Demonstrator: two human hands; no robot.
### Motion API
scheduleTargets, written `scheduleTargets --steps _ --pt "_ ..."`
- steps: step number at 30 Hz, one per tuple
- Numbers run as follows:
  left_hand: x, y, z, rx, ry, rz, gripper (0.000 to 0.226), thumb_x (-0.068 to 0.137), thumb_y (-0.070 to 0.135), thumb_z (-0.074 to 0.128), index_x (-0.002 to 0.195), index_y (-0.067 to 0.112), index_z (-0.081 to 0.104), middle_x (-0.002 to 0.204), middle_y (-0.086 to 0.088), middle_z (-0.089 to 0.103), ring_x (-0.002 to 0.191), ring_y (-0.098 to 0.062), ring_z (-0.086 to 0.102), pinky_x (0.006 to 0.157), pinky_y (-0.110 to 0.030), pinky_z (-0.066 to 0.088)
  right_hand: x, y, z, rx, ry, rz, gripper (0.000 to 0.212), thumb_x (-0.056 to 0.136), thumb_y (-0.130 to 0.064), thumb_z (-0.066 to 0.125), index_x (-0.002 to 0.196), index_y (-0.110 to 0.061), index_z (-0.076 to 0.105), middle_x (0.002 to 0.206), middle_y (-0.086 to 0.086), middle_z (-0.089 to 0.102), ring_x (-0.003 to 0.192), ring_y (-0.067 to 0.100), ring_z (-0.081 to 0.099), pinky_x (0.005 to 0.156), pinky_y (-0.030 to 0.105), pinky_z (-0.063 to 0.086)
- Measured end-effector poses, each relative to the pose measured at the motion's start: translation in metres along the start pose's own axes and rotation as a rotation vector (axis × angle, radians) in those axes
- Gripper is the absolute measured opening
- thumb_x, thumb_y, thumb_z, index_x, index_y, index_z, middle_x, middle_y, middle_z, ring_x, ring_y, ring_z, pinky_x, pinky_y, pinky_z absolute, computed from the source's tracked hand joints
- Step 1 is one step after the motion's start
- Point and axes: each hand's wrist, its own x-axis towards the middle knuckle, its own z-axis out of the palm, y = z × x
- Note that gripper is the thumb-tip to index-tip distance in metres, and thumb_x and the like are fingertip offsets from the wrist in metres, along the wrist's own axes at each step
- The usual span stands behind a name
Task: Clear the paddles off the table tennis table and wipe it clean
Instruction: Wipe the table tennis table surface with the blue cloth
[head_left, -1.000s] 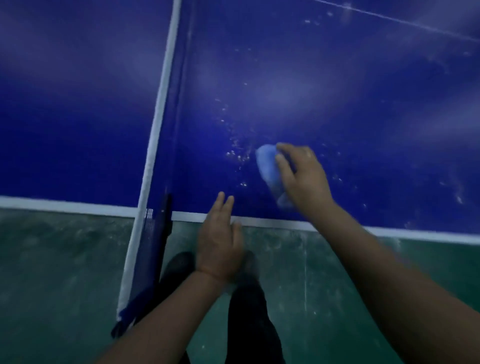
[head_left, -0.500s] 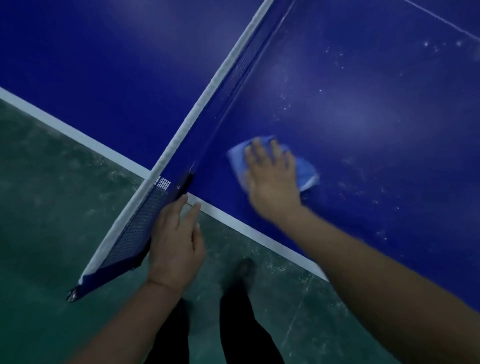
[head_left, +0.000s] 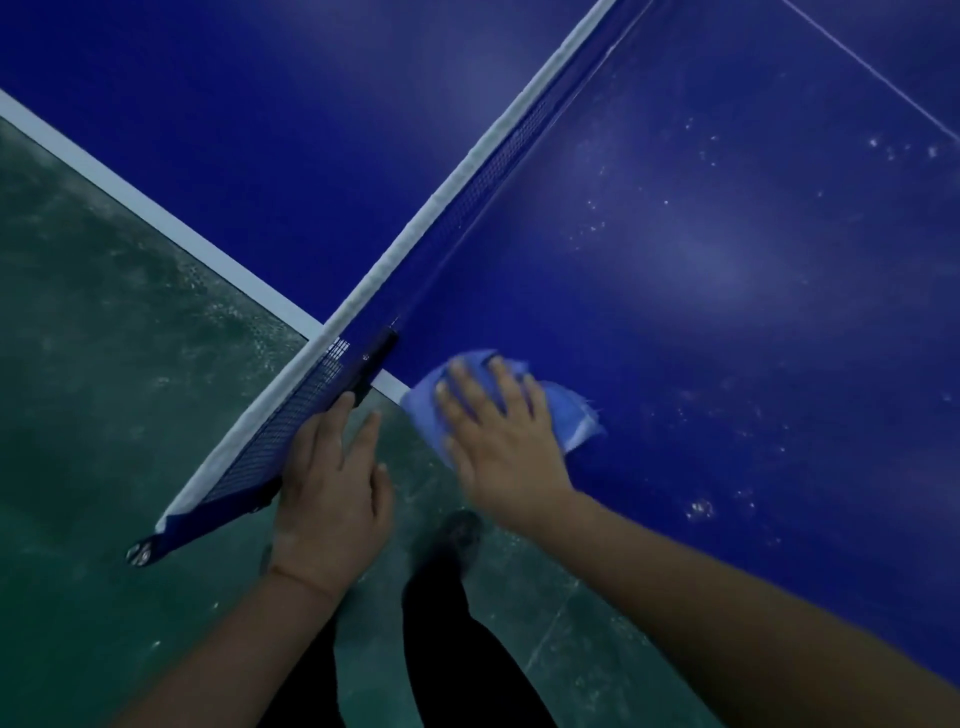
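At the far left lay the green floor (head_left: 104, 364), dull and scuffed with pale marks. Beside it ran the white edge line of the dark blue table (head_left: 727, 312), slanting across the view. The net (head_left: 363, 291), dark blue mesh under a white top band, crossed the table diagonally and stuck out past the table's edge on its clamp bracket. The left hand (head_left: 332, 493) rested by the overhanging end of the net, fingers straight and loosely together, the fingertips just beside the black clamp; whether they touched the mesh could not be told. Below the hands, dark trouser legs and a shoe showed against the floor. To the right, the right hand (head_left: 498, 441) lay flat with fingers spread, pressing down on the cloth (head_left: 571, 415). The cloth was light blue, crumpled and frayed at its right edge, and sat at the table's near edge just beside the net clamp, its left corner over the white edge line. Further right, the table surface carried scattered whitish specks and smears, with a thin white line across the upper right corner.
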Motion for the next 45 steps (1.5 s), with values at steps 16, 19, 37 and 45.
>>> scheduleTargets --steps 16,19,37,45 --pt "0.001 0.001 0.003 0.08 -0.058 -0.042 0.063 0.085 0.029 0.046 0.14 -0.003 0.052 0.146 -0.022 0.046 0.127 -0.039 0.039 0.107 -0.054 0.04 -0.02 0.054 -0.012 0.011 -0.057 -0.054 0.057 0.1 -0.048 0.034 0.151 -0.023 0.044 0.161 0.0 0.035 0.148 0.036 0.029 0.111 0.057 0.03" --pt "0.001 -0.001 0.004 0.082 -0.049 -0.04 0.063 0.086 0.028 0.047 0.14 -0.004 0.051 0.146 -0.021 0.047 0.129 -0.038 0.04 0.109 -0.053 0.039 0.021 0.13 -0.031 -0.083 0.057 -0.019 0.055 0.099 -0.042 0.042 0.145 -0.012 0.053 0.154 0.01 0.046 0.141 0.046 0.039 0.104 0.062 0.041" --pt "0.003 0.001 0.009 0.111 -0.024 -0.06 0.062 0.092 0.032 0.041 0.14 -0.006 0.05 0.144 -0.022 0.049 0.128 -0.038 0.045 0.115 -0.045 0.03 0.128 0.197 -0.051 0.073 0.078 0.711 0.059 0.104 -0.047 0.022 0.161 -0.03 0.013 0.169 -0.004 0.004 0.154 0.033 -0.001 0.122 0.056 0.003" --pt "0.003 0.002 0.008 0.037 0.02 -0.043 0.06 0.094 0.03 0.039 0.138 -0.009 0.052 0.143 -0.024 0.052 0.126 -0.041 0.048 0.116 -0.042 0.027 0.056 0.028 -0.013 -0.024 -0.01 -0.087 0.058 0.103 -0.046 0.027 0.156 -0.023 0.034 0.165 0.004 0.025 0.151 0.039 0.019 0.117 0.058 0.017"
